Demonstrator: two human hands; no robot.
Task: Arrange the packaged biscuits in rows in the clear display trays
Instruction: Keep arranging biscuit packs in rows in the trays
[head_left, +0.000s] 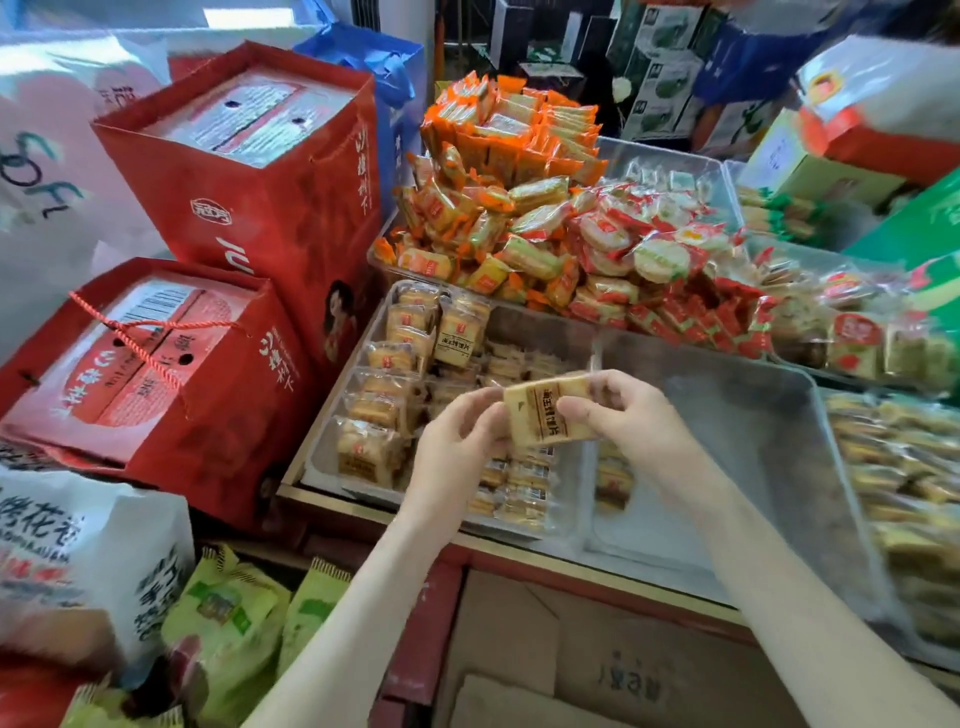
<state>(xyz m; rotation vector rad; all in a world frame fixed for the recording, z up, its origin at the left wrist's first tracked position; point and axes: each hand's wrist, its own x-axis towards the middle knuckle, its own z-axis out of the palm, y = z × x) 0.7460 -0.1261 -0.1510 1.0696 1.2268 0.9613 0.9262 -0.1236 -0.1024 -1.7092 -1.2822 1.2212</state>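
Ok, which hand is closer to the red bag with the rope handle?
Left. The left hand grips the biscuit packet at its end toward the red bag; the right hand grips the opposite end, farther right.

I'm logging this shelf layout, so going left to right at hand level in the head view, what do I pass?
Red gift box → row of packaged biscuits → left hand → held biscuit packet → right hand → mostly bare clear tray → far-right packets.
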